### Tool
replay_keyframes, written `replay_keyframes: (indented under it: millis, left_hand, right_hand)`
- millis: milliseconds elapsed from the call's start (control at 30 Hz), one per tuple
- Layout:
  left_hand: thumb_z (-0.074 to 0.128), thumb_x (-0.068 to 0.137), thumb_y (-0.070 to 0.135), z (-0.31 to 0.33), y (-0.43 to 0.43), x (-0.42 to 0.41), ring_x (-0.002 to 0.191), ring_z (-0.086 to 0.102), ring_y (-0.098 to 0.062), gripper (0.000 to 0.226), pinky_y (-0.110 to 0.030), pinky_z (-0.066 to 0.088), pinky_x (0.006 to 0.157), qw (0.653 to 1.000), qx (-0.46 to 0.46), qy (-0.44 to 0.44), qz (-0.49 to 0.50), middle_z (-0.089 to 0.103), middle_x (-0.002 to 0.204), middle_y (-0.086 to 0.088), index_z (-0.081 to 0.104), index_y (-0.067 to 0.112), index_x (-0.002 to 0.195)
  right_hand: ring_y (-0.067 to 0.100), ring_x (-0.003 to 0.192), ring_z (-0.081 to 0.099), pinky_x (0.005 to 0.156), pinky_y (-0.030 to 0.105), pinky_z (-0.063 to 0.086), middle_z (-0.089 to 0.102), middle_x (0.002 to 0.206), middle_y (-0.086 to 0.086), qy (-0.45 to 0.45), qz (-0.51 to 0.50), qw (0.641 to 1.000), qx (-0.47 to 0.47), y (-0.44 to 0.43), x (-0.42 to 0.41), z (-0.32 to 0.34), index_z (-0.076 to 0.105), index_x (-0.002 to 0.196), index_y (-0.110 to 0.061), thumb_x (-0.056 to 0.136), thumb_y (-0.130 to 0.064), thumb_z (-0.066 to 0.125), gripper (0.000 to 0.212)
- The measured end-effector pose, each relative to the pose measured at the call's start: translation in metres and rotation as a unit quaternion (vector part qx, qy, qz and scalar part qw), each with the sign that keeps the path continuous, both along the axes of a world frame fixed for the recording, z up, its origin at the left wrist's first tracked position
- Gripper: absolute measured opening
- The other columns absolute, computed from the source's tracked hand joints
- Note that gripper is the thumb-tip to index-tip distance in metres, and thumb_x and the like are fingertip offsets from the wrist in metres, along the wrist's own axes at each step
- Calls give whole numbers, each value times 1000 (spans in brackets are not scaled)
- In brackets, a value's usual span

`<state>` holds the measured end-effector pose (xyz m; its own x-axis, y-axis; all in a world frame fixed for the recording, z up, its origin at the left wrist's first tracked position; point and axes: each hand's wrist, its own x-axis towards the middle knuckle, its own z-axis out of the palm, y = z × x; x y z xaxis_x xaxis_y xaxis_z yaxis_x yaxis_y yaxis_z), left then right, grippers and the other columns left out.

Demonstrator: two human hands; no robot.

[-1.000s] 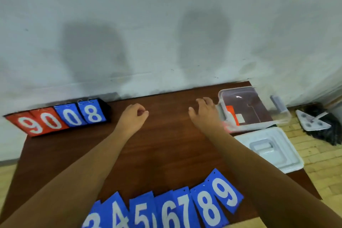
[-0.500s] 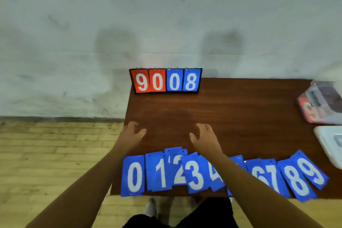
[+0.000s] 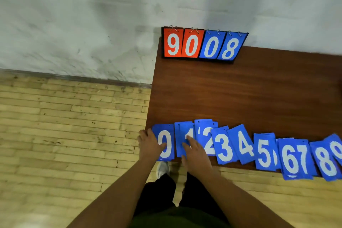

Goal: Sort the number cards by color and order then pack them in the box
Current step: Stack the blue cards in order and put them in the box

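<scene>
Blue cards (image 3: 244, 146) ordered 0-9 at 6 o'clock; packing pending. L hand (image 3: 149, 144) pinches 0 card (image 3: 164, 131), R hand (image 3: 196, 152) flat on 1 card (image 3: 182, 131).

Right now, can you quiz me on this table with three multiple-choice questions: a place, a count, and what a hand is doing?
1. Where does the scoreboard stand?
A. at the table's far edge, by the wall
B. on the floor
C. inside a box

2. How many of its four digits are red?
A. one
B. two
C. four

3. The right hand is:
A. flat on the blue 1 card
B. lifting a card
C. touching the scoreboard

Answers:
1 A, it backs onto the wall.
2 B, 9 and 0 are red, 0 and 8 are blue.
3 A, its straight fingers lie on that card, while the left hand pinches the blue 0 card.
</scene>
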<state>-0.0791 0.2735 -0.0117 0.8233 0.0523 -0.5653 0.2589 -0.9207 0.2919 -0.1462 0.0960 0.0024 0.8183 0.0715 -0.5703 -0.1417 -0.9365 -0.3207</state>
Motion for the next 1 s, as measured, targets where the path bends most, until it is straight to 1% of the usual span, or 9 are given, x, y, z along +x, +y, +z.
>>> replay_keyframes:
  millis: [133, 233, 367, 433, 500, 600, 733, 867, 1000]
  left_hand:
    - [75, 81, 48, -2, -21, 4, 134, 34, -40, 101, -42, 31, 114, 998, 57, 21, 34, 27, 146, -25, 17, -1, 148]
    - [78, 81, 38, -4, -29, 5, 134, 35, -38, 98, -40, 28, 113, 995, 45, 31, 82, 34, 144, -26, 18, -2, 147]
    - [77, 83, 24, -5, -20, 6, 128, 41, -37, 67, -40, 31, 109, 990, -8, 38, 136, 45, 134, -21, 40, -3, 132]
    - [71, 87, 17, -6, -11, 6, 117, 50, -36, 41, -43, 42, 100, 984, -59, 22, 169, 50, 123, -18, 51, -1, 118]
    - [62, 92, 13, -2, -1, 5, 107, 56, -34, 27, -45, 49, 90, 964, -137, 11, 230, 51, 115, -14, 52, 1, 115]
    - [55, 97, 12, 7, 15, 4, 96, 58, -26, 20, -33, 46, 76, 932, -219, 13, 288, 56, 105, -2, 48, 12, 117]
    - [62, 94, 9, 7, 38, 3, 85, 62, -18, 20, -23, 45, 60, 911, -277, -4, 306, 60, 93, 7, 49, 14, 108]
    - [67, 91, 12, 1, 51, -1, 89, 66, -17, 22, -28, 51, 66, 904, -293, 8, 312, 65, 98, 4, 53, 15, 109]
    - [69, 90, 12, -1, 53, -5, 88, 68, -15, 28, -28, 53, 66, 894, -306, 18, 326, 68, 101, 4, 53, 17, 112]
  right_hand:
    - [22, 149, 12, 121, 37, 19, 10, 162, 3, -12, 5, 1000, -3, 3, 1, -9, 32, 150, -17, 100, -36, 41, 54]
    - [22, 148, 15, 120, 39, 20, 12, 162, 2, -19, 5, 1000, -3, -1, 2, -9, 34, 149, -19, 98, -33, 43, 53]
    - [20, 147, 16, 121, 38, 19, 14, 161, 1, -30, 8, 1000, -3, -3, 2, -8, 36, 147, -22, 98, -32, 44, 51]
    - [20, 147, 17, 120, 37, 19, 16, 161, 1, -33, 10, 999, 0, -3, 3, -8, 39, 146, -21, 98, -33, 43, 49]
    - [19, 146, 20, 120, 36, 19, 19, 160, 1, -34, 24, 999, 2, -4, 6, -7, 45, 142, -20, 99, -34, 42, 45]
    - [20, 144, 24, 117, 35, 22, 27, 156, 2, -62, 35, 997, 3, -1, 14, -7, 51, 136, -18, 98, -34, 44, 41]
    - [26, 134, 33, 110, 34, 33, 32, 145, 11, -71, -103, 991, -52, 13, 34, -4, 39, 140, -11, 95, -39, 53, 55]
    - [34, 133, 35, 109, 40, 34, 35, 143, 18, 2, -191, 971, -144, 28, 52, -8, 27, 145, -3, 83, -54, 67, 89]
    - [36, 127, 38, 103, 43, 34, 38, 137, 19, 39, -254, 956, -141, 38, 61, -12, 30, 139, -7, 76, -49, 77, 89]
